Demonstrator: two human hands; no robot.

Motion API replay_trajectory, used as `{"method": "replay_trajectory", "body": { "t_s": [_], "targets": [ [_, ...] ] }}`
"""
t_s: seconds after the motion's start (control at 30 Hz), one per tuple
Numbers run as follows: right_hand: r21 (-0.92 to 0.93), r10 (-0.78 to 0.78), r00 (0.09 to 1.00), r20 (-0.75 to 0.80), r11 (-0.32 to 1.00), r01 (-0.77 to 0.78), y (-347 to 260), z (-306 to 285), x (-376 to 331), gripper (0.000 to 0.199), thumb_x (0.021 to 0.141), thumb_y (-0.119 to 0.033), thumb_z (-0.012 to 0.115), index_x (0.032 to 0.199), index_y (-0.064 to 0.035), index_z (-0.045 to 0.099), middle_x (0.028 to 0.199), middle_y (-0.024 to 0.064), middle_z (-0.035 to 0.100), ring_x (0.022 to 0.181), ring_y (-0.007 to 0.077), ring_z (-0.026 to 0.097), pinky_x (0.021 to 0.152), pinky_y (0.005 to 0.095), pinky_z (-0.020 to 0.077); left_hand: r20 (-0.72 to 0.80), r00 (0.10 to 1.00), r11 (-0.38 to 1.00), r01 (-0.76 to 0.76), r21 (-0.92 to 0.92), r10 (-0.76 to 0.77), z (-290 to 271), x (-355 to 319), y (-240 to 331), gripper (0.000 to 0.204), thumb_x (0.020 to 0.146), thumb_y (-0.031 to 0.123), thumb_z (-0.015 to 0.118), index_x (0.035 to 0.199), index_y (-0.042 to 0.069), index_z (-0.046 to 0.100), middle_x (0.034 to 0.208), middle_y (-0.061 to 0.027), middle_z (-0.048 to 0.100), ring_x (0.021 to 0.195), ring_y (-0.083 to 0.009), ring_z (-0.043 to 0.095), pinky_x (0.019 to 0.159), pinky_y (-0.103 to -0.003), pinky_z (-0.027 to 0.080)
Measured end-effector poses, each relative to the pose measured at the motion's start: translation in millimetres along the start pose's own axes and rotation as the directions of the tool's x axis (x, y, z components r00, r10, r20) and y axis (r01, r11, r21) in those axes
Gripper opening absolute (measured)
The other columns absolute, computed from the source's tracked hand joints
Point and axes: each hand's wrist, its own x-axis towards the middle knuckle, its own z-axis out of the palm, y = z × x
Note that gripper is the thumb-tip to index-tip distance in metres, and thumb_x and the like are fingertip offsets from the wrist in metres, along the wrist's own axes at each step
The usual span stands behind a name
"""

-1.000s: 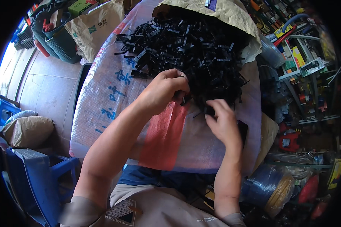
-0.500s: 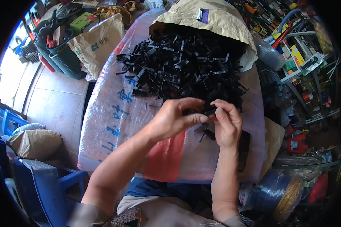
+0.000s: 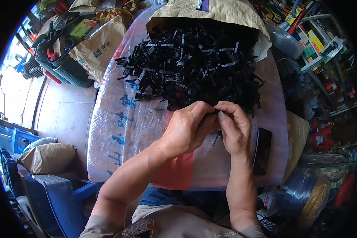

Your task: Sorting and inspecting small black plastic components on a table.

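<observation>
— Black plastic, all of it? What am I looking at?

— Mostly. A big pile of black plastic clips (image 3: 198, 67) spills from the open tan sack (image 3: 222, 14) onto the woven sheet over the table (image 3: 123, 131).

— And my hands?

— Together, just below the pile. My left hand (image 3: 186, 129) and right hand (image 3: 234, 129) pinch one small black clip (image 3: 213, 119) between the fingertips; it's mostly hidden.

— Anything beside them?

— A black phone (image 3: 261, 150), just right of my right hand.

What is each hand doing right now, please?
Left hand: closed on a small black plastic part.
Right hand: fingertips pinched on the same part.
</observation>
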Motion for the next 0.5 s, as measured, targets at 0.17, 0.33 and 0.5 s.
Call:
{"method": "replay_trajectory", "body": {
  "t_s": [0.17,0.33,0.5],
  "targets": [
    [0.048,-0.006,0.999,0.032,0.999,0.004,4,-1,0,0.014,0.093,0.002,0.056,0.105,0.0013,0.062,0.104,0.0061,0.061,0.076,0.0090,0.061,0.065,0.0225,0.0502,-0.042,0.999,0.999,-0.004,0.050,0.007,3,0,3,0.008,0.086,-0.001,0.062,0.092,0.000,0.056,0.077,-0.0132,0.062,0.068,-0.0268,0.065,0.061,-0.033,0.050],
    [0.049,-0.017,0.999,0.027,0.999,0.016,4,2,-2,0.014,0.091,0.004,0.055,0.103,0.0013,0.061,0.101,0.0053,0.061,0.072,0.0072,0.057,0.063,0.0210,0.0468,-0.041,0.998,0.993,-0.037,0.115,0.042,5,-3,-1,0.007,0.086,0.000,0.061,0.091,0.000,0.056,0.074,-0.0124,0.058,0.065,-0.0223,0.062,0.060,-0.033,0.049],
    [0.085,0.186,0.980,0.076,0.978,-0.192,-12,-2,-2,0.011,0.092,-0.001,0.060,0.103,-0.0003,0.062,0.087,0.0020,0.064,0.071,0.0061,0.056,0.063,0.0198,0.0454,0.057,0.888,0.758,0.422,-0.497,-0.456,0,-1,1,0.013,0.099,0.012,0.056,0.099,0.000,0.058,0.077,-0.0010,0.060,0.067,-0.0060,0.051,0.057,-0.023,0.043]
  ]
}}
